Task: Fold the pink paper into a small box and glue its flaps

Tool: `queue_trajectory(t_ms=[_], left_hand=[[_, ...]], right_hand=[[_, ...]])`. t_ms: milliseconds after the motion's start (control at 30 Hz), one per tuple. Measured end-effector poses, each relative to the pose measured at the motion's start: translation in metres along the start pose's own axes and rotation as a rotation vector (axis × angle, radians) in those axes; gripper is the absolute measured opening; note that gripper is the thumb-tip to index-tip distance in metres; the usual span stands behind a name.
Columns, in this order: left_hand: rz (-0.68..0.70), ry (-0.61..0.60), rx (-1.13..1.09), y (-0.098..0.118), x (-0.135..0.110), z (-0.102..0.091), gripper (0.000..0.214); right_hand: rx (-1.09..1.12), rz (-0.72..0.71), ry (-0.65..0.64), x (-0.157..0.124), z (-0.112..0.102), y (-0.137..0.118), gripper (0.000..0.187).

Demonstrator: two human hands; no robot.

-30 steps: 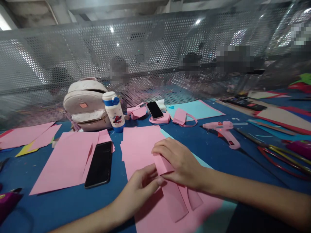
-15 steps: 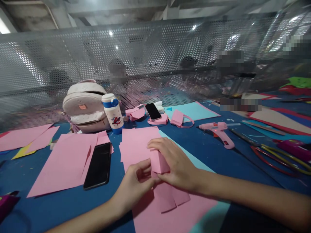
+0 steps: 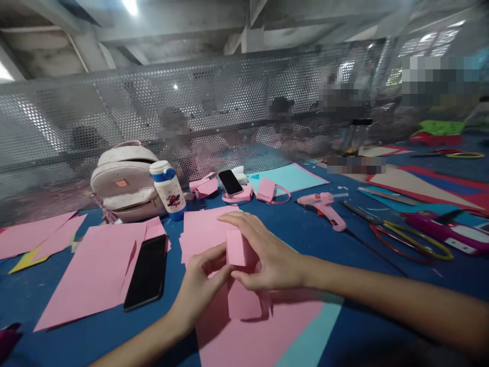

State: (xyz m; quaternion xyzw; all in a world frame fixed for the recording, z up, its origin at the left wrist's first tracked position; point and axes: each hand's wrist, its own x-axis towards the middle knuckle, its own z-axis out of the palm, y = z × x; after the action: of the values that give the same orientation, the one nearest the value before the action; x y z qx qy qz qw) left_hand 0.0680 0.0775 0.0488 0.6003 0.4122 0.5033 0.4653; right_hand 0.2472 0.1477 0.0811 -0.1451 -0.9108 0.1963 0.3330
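Between both hands is a folded pink paper piece (image 3: pixel 237 248), boxy at its top, with a long flap hanging toward me. My left hand (image 3: pixel 206 279) pinches its left side between thumb and fingers. From the right, my right hand (image 3: pixel 263 252) wraps round it, fingers arched over the top and thumb low at the front. Its far side is hidden by my right hand. Beneath lie pink paper sheets (image 3: pixel 217 336) on a light blue sheet (image 3: pixel 317 334). Small pink paper bags (image 3: pixel 267 190) stand farther back.
Left are a black phone (image 3: pixel 147 272), more pink sheets (image 3: pixel 91 270), a bottle (image 3: pixel 170 191) and a backpack (image 3: pixel 128 183). Right lie a pink glue gun (image 3: pixel 324 206) with its cord, scissors (image 3: pixel 410 237) and a purple tool (image 3: pixel 443 229). Behind stands a perforated metal screen (image 3: pixel 229 112).
The paper piece has turned slightly in my hands, and its lower flap now hangs straighter, with the split in it less visible. My view has tilted up and shifted right.
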Motion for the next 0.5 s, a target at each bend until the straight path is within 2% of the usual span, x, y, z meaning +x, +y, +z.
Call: queue_trajectory(t_ms=[67, 133, 300, 500], left_hand=[[0.024, 0.026, 0.071, -0.001, 0.005, -0.002, 0.035], [0.052, 0.071, 0.121, 0.000, 0.011, -0.005, 0.035], [0.113, 0.109, 0.332, 0.012, 0.028, -0.015, 0.030], [0.400, 0.104, 0.664, 0.018, 0.041, -0.028, 0.032]], right_hand=[[0.019, -0.036, -0.020, 0.001, -0.008, 0.002, 0.084], [0.052, -0.033, -0.036, 0.000, -0.015, 0.004, 0.076], [0.161, 0.125, -0.023, -0.004, -0.027, 0.015, 0.052], [0.157, 0.099, 0.030, -0.007, -0.029, 0.031, 0.041]])
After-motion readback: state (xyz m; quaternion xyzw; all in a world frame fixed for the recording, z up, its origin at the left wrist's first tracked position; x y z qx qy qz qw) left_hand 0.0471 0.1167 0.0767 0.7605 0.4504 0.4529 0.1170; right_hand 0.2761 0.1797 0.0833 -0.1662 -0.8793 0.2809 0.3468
